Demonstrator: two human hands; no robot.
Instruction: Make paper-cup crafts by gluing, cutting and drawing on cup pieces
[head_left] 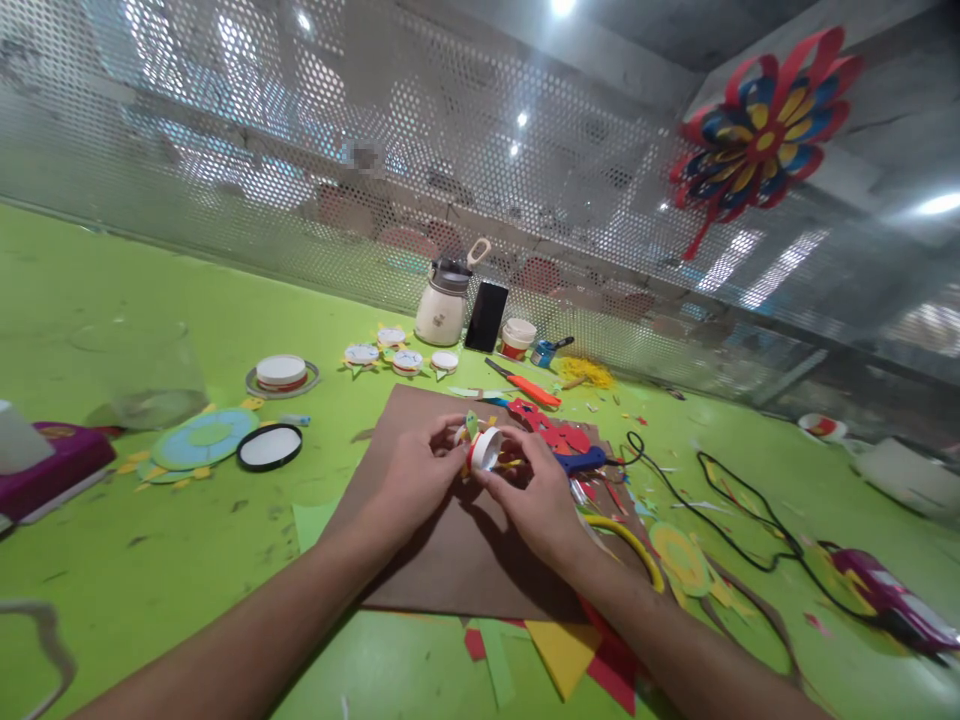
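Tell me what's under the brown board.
Yellow paper and red paper stick out from under the brown board at its near edge, light green paper at its left. How far they reach, and anything else beneath, is covered.

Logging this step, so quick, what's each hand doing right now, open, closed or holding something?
Left hand: closed, holding the small red-banded white cap.
Right hand: closed, thumb and fingers holding the same cap.
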